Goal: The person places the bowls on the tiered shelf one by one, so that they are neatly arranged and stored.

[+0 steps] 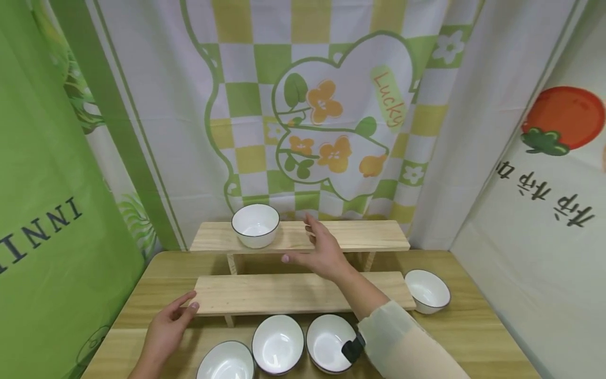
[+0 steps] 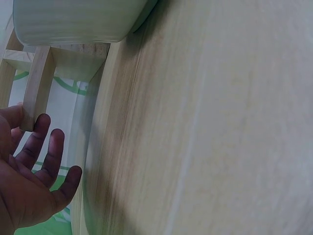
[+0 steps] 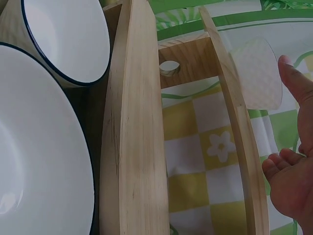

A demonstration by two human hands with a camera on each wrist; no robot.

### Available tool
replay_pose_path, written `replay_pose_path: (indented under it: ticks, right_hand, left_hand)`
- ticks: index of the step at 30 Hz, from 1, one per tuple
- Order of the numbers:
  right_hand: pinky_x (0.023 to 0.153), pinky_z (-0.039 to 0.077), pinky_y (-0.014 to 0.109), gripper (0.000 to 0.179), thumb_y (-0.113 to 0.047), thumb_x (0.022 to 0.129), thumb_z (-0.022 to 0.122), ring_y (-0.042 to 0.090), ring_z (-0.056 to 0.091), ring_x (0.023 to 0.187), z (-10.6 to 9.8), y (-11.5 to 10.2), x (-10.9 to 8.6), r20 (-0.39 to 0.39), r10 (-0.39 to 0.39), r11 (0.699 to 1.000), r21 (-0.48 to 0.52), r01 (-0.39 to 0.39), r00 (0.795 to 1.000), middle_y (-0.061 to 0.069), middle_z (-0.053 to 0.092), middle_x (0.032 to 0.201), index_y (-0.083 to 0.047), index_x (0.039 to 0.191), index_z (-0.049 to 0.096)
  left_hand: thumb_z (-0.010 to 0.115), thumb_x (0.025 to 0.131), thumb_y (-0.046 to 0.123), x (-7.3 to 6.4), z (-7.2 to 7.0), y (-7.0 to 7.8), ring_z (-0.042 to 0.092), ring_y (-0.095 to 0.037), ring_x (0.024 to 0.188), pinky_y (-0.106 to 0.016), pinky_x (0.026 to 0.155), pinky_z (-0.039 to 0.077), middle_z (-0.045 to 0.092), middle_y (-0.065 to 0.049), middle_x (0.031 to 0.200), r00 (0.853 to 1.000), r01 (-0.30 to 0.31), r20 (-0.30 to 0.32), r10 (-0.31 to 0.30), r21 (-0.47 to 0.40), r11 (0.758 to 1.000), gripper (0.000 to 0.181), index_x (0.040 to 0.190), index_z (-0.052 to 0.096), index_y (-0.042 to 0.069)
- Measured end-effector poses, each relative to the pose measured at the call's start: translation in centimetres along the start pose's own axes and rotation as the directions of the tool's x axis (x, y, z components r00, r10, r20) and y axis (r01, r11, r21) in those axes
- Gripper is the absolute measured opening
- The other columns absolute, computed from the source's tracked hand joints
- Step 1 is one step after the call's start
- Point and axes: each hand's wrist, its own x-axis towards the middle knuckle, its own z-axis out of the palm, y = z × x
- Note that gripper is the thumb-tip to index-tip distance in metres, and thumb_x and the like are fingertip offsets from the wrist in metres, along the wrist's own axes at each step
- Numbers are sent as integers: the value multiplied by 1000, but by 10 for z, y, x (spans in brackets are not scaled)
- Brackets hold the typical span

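A two-step wooden shelf (image 1: 303,295) stands on the table. Its left lower end is between the thumb and index finger of my left hand (image 1: 165,331), which pinches it lightly; the left wrist view shows the other fingers spread apart. On the upper step, left of centre, sits a white bowl (image 1: 255,227) with a dark rim. My right hand (image 1: 326,252) is to the right of that bowl, above the steps, with thumb and fingers spread and nothing in them. In the right wrist view a gap separates the hand (image 3: 293,171) from the bowl (image 3: 258,76).
Three places along the front of the shelf hold white bowls: a left one (image 1: 226,363), a middle one (image 1: 278,345) and a right one (image 1: 331,342). Another bowl (image 1: 427,291) stands at the shelf's right end. A patterned curtain (image 1: 331,158) hangs behind the table (image 1: 478,326).
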Motion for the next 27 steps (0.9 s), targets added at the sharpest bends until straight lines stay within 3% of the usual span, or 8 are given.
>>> replay_pose_path:
  ticks: [10, 27]
  right_hand:
    - [117, 37, 42, 124, -37, 73, 97, 28, 40, 148, -20, 5, -16, -31, -30, 1000, 0, 30, 999, 10, 35, 165, -13, 166, 20]
    - [116, 37, 48, 124, -41, 73, 96, 33, 43, 146, -40, 23, -42, -84, 9, 1000, 10, -8, 996, 5, 36, 165, -13, 166, 20]
  left_hand:
    - [63, 101, 54, 0, 0, -1, 70, -22, 101, -44, 90, 49, 77, -12, 113, 1000, -5, 6, 5, 11, 1000, 59, 146, 60, 16]
    - [63, 101, 55, -2, 0, 1, 69, -24, 102, -46, 92, 48, 76, -12, 113, 1000, -1, -5, 2, 22, 1000, 59, 146, 60, 17]
